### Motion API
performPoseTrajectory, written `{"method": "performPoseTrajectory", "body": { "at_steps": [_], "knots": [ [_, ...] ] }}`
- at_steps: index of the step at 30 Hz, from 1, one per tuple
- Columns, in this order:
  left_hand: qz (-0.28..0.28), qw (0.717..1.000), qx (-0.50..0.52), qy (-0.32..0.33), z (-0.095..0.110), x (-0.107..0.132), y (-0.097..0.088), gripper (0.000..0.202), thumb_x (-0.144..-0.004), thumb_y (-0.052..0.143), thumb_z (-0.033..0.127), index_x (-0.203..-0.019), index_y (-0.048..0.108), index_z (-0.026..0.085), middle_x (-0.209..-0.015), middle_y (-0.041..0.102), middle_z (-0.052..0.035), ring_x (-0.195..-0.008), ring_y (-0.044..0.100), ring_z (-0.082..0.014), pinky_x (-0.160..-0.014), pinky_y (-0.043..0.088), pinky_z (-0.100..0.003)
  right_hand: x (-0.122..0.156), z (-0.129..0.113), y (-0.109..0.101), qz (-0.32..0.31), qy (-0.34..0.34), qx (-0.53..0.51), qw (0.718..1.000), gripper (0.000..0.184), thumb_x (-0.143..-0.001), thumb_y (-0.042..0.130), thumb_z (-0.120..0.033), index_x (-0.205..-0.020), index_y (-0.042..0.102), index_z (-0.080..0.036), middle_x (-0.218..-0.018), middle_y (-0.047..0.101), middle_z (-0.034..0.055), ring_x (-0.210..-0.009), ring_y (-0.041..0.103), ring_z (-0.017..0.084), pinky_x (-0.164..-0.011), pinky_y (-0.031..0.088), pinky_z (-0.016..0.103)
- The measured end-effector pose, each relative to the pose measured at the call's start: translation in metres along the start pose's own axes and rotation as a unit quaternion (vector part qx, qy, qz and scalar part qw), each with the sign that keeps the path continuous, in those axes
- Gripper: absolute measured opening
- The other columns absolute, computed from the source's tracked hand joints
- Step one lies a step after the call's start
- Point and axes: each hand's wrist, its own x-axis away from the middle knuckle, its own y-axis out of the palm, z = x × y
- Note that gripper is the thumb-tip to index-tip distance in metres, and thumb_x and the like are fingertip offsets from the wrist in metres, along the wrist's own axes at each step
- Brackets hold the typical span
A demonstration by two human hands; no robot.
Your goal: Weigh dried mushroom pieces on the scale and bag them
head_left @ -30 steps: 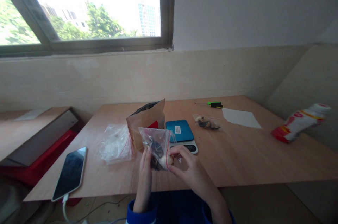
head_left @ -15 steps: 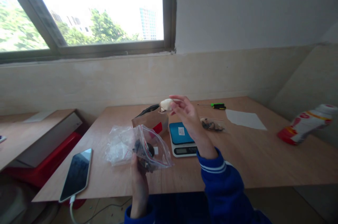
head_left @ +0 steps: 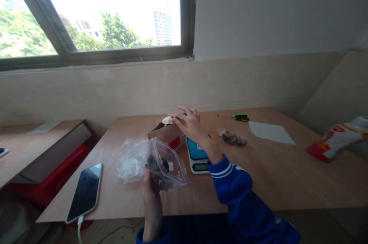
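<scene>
Pale lump point(head_left: 167, 120) sits at the mouth of the paper bag point(head_left: 164, 135), its long axis running roughly across the table point(head_left: 267, 186) and tipping slightly toward the bag's dark inner lining. It lies up and to the left of the scale point(head_left: 197, 166), just beside the right hand point(head_left: 188, 123), which is far nearer to it than the other hand. That right hand is wide open, palm down, fingers spread and reaching left, with nothing in its grasp; whether a fingertip touches the lump, I cannot tell. The left hand point(head_left: 152, 207) is closed around the base of the zip bag point(head_left: 169, 167) and holds it nearly upright, left of the scale and in front of the paper bag. Dark pieces point(head_left: 156, 171) are bunched inside that bag, low down against the fingers, while the top of the plastic gapes a little. Behind the scale and to its right lies a smaller bag point(head_left: 232, 137) of dark bits, beyond it a screwdriver point(head_left: 240, 117) and a paper sheet point(head_left: 270, 133) — and left of the scale, a loose plastic bag point(head_left: 130, 163) and a phone point(head_left: 84, 187).
</scene>
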Motion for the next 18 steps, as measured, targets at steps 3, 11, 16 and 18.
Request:
{"method": "performPoseTrajectory", "body": {
  "at_steps": [3,11,16,18],
  "knots": [
    [-0.002,1.000,-0.010,0.000,-0.001,0.000,0.001,0.050,-0.074,0.061,0.062,-0.098,0.070,0.019,-0.086,0.073,-0.0046,-0.070,0.064,-0.0183,-0.058,0.045,-0.025,0.004,0.001,-0.007,-0.028,-0.002,0.038,0.999,0.035,-0.097,0.040,-0.043,-0.119,0.066,-0.037,-0.141,0.048,0.0076,-0.121,0.043,0.030,-0.101,0.033,0.051],
    [-0.003,1.000,0.004,-0.005,-0.005,-0.002,0.001,0.048,-0.073,0.064,0.059,-0.099,0.070,0.020,-0.083,0.072,-0.0026,-0.069,0.063,-0.0163,-0.057,0.044,-0.024,0.007,-0.010,-0.023,-0.049,-0.040,0.056,0.996,0.039,-0.098,0.036,-0.044,-0.128,0.059,-0.034,-0.148,0.042,0.0069,-0.125,0.043,0.030,-0.101,0.034,0.052],
    [-0.002,1.000,0.006,-0.004,-0.005,-0.002,0.002,0.049,-0.072,0.066,0.058,-0.104,0.069,0.021,-0.087,0.073,-0.0023,-0.072,0.064,-0.0163,-0.061,0.047,-0.024,0.010,-0.012,-0.015,-0.066,-0.036,0.046,0.996,0.041,-0.100,0.031,-0.044,-0.120,0.065,-0.031,-0.143,0.048,0.0075,-0.127,0.043,0.027,-0.103,0.033,0.048],
    [0.005,1.000,-0.006,0.001,-0.004,-0.001,0.003,0.050,-0.074,0.063,0.058,-0.109,0.068,0.022,-0.096,0.074,-0.0038,-0.084,0.066,-0.0191,-0.071,0.049,-0.027,0.010,-0.011,-0.011,-0.069,-0.025,0.053,0.996,0.044,-0.099,0.030,-0.045,-0.110,0.069,-0.027,-0.143,0.048,0.0093,-0.126,0.043,0.028,-0.101,0.033,0.049]
  ]
}}
